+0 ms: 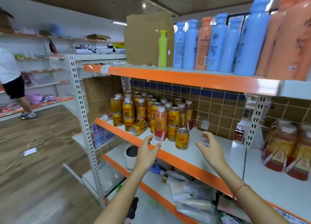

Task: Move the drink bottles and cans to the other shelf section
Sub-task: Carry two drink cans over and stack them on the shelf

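Several gold drink cans (128, 109) and orange drink bottles (161, 124) with white caps crowd the left part of the middle shelf (178, 163). One gold can (182, 138) stands alone at the front, and another can (139, 127) lies on its side. My left hand (148, 150) is open, fingers spread, just below the front orange bottle. My right hand (211, 149) is open too, to the right of the lone can. Neither hand touches anything. Shrink-wrapped bottle packs (286, 148) stand in the right shelf section.
Blue and orange tall bottles (217, 43), a green bottle (162, 48) and cardboard (148, 38) fill the top shelf. A white upright post (254, 121) divides the shelf sections. Tubes and a cup lie on the lower shelf (190, 190). A person (11, 82) stands far left.
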Demonstrator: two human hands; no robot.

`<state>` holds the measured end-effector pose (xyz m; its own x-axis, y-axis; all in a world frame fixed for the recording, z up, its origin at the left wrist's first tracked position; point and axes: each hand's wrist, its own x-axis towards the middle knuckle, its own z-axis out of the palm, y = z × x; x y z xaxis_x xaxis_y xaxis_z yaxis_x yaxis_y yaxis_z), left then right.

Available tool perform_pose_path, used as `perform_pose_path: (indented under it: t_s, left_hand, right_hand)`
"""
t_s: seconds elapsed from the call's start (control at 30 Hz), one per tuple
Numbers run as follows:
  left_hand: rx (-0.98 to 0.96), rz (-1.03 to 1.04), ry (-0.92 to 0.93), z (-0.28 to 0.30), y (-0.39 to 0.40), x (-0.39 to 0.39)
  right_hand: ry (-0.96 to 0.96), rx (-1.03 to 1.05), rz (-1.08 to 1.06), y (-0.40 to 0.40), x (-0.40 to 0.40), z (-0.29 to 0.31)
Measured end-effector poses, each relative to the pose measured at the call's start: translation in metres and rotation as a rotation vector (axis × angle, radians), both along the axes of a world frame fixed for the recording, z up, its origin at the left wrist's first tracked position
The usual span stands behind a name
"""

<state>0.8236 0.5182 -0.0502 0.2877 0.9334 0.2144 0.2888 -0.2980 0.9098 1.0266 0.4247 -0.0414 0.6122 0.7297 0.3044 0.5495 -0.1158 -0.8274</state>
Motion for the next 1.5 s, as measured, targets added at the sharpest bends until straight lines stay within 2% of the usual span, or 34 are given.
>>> perform_pose_path:
  t_s: [0.17,0.6,0.87,1.03,1.17,1.37,1.5]
  left_hand:
    - [0.025,-0.036,-0.001,0.016,0.04,0.027]
    - [0.103,-0.147,0.025,0.04,0.115,0.1]
    - [0.233,-0.283,0.182,0.056,0.148,0.129]
    - [0.323,-0.356,0.337,0.06,0.159,0.142]
    - [0.318,-0.341,0.473,0.058,0.169,0.151]
    - [0.305,-0.284,0.414,0.059,0.173,0.152]
    - [0.321,-0.327,0.353,0.062,0.168,0.149]
  right_hand:
    - [-0.009,0.003,0.018,0.039,0.017,0.004]
    - [-0.01,-0.148,0.025,0.104,0.057,-0.017]
    - [-0.007,-0.356,0.135,0.134,0.063,-0.024]
    - [0.055,-0.378,0.216,0.149,0.064,-0.029]
    - [0.038,-0.407,0.245,0.155,0.061,-0.033]
    - [-0.096,-0.393,0.182,0.155,0.066,-0.035]
    - [-0.098,-0.401,0.154,0.141,0.082,-0.032]
